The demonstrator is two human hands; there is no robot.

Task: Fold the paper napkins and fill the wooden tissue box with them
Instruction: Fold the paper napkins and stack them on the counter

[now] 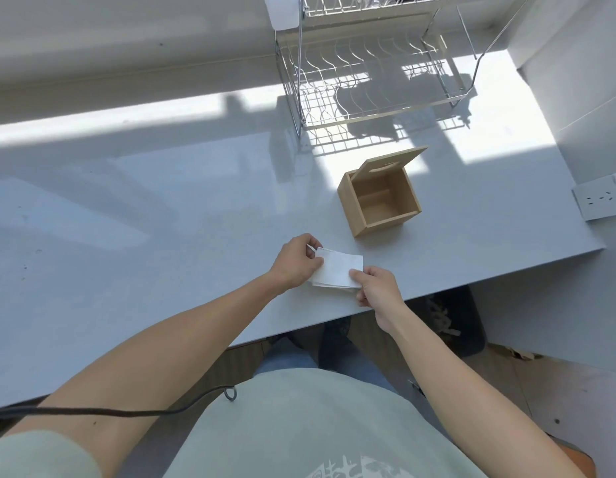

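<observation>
Napkins [337, 270] lie in a small white stack near the front edge of the pale bench [161, 219], and both hands are on them. The left hand [296, 262] pinches the far left corner of the top sheet between thumb and fingers, lifting it slightly off the pile, while the right hand [375, 288] pinches the near right corner with its thumb on top. The wooden box [379, 201] stands just beyond the stack and a little to the right, its lid [391, 160] tipped back and open, and its inside looks empty, though the shadow in the bottom makes that hard to be sure of. My reading is that the fold on this sheet is only starting and nothing has gone into the box yet. Several things could go wrong from here. The sheets are thin and cling, so two may come up together and be folded as one. With the stack this close to the bench edge, a tug from the right hand could drag the lower sheets over the side. Uneven pull between the two corners could tear the paper or leave a crooked fold too wide for the square opening. A careless reach to the box might also knock the raised lid shut, or nudge the wire dish rack [375, 81] behind it.
</observation>
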